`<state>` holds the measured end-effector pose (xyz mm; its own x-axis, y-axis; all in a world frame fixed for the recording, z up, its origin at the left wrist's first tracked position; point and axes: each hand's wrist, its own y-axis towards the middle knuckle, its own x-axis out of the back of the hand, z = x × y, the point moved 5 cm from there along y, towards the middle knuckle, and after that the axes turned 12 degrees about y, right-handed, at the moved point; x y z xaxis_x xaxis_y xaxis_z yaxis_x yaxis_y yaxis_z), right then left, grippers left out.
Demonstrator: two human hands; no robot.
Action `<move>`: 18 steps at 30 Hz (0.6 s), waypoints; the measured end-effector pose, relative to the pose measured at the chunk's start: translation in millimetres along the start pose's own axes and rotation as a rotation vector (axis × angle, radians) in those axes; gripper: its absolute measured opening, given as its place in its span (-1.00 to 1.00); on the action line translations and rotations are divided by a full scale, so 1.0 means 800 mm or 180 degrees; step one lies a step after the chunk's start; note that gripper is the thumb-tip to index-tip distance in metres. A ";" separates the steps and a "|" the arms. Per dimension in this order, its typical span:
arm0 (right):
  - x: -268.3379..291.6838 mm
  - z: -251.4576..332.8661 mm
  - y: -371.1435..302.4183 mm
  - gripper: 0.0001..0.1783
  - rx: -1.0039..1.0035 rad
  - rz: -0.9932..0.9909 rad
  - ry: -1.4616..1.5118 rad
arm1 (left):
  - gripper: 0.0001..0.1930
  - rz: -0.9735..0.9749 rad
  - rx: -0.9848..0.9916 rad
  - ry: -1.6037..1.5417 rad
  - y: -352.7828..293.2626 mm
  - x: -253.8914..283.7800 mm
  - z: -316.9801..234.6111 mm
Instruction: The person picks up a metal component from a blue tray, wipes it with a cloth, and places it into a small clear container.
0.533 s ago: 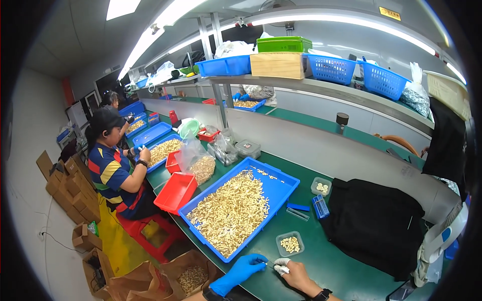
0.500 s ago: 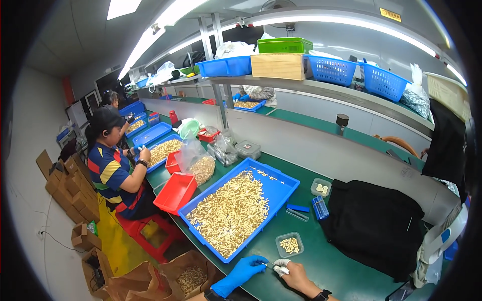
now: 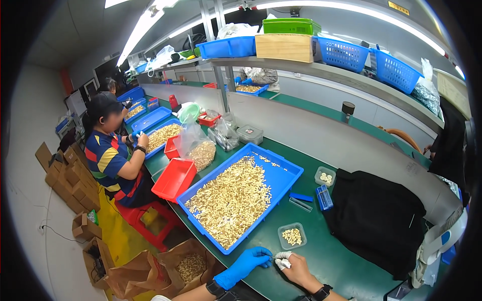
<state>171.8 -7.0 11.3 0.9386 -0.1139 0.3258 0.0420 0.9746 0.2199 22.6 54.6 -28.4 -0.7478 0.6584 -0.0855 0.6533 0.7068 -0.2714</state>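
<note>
My left hand (image 3: pixel 247 266), in a blue glove, has its fingertips pinched together at the table's near edge; whatever lies between them is too small to make out. Facing it, my right hand (image 3: pixel 297 268), with white coverings on some fingers, grips a thin metal rod (image 3: pixel 273 258) that reaches toward the left fingertips. Just beyond the hands stands a small clear container (image 3: pixel 304 234) holding brass-coloured pieces (image 3: pixel 291 236). A large blue tray (image 3: pixel 282 175) farther left carries a heap of small brass-coloured parts (image 3: pixel 231 200).
A red bin (image 3: pixel 173 179) and a clear bag of parts (image 3: pixel 202 156) adjoin the tray. Black cloth (image 3: pixel 376 220) covers the right side, beside a blue case (image 3: pixel 324 198) and a tub of white discs (image 3: pixel 326 177). A co-worker (image 3: pixel 113 155) sits at left. Shelving (image 3: pixel 321 70) spans above.
The view has tilted down slightly, so the shelf sits higher in the picture. Both hands stay close together, and the thin rod between them shows more plainly.
</note>
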 end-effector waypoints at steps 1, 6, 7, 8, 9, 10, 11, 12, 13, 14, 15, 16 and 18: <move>-0.002 0.002 0.000 -0.78 0.0092 0.0021 -0.0071 | -0.79 -0.0006 0.0008 -0.0001 0.000 0.001 0.000; -0.002 0.005 0.002 -0.79 0.0009 0.0030 -0.0020 | -0.79 -0.0133 0.0058 0.0106 -0.002 -0.003 -0.003; -0.001 0.004 0.002 -0.79 0.0071 0.0001 -0.0089 | -0.80 -0.0177 0.0060 0.0217 -0.002 -0.004 -0.005; -0.001 0.003 0.002 -0.79 0.0133 -0.0027 -0.0159 | -0.80 -0.0220 0.0063 0.0327 -0.003 -0.006 -0.005; -0.001 0.004 0.001 -0.80 0.0194 -0.0054 -0.0230 | -0.80 -0.0219 0.0086 0.0317 -0.004 -0.010 -0.002; -0.001 0.004 0.001 -0.80 0.0171 -0.0043 -0.0231 | -0.80 -0.0340 0.0066 0.0409 -0.005 -0.012 0.000; 0.000 0.006 0.001 -0.80 0.0245 -0.0034 -0.0348 | -0.80 -0.0460 0.0044 0.0501 -0.006 -0.013 0.003; 0.000 0.009 0.001 -0.80 0.0319 -0.0023 -0.0466 | -0.79 -0.0580 0.0022 0.0593 -0.007 -0.014 0.004; 0.000 0.010 0.000 -0.80 0.0395 -0.0012 -0.0585 | -0.79 -0.0577 0.0039 0.0577 -0.008 -0.013 0.005; -0.001 0.008 -0.002 -0.80 0.0377 0.0000 -0.0590 | -0.80 -0.0476 0.0055 0.0566 -0.006 -0.012 0.004; -0.003 0.004 -0.001 -0.80 0.0397 0.0046 -0.0646 | -0.80 -0.0384 0.0055 0.0562 -0.003 -0.008 0.002; -0.004 0.002 0.002 -0.80 0.0420 0.0093 -0.0703 | -0.80 -0.0295 0.0052 0.0558 -0.001 -0.007 0.000; -0.005 0.003 0.005 -0.80 0.0464 0.0153 -0.0763 | -0.80 -0.0272 0.0014 0.0528 -0.001 -0.008 0.004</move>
<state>167.7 -3.5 13.0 0.8298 -0.1274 0.5434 -0.0666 0.9440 0.3230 26.9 49.1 -30.8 -0.7704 0.6301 0.0973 0.5876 0.7609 -0.2752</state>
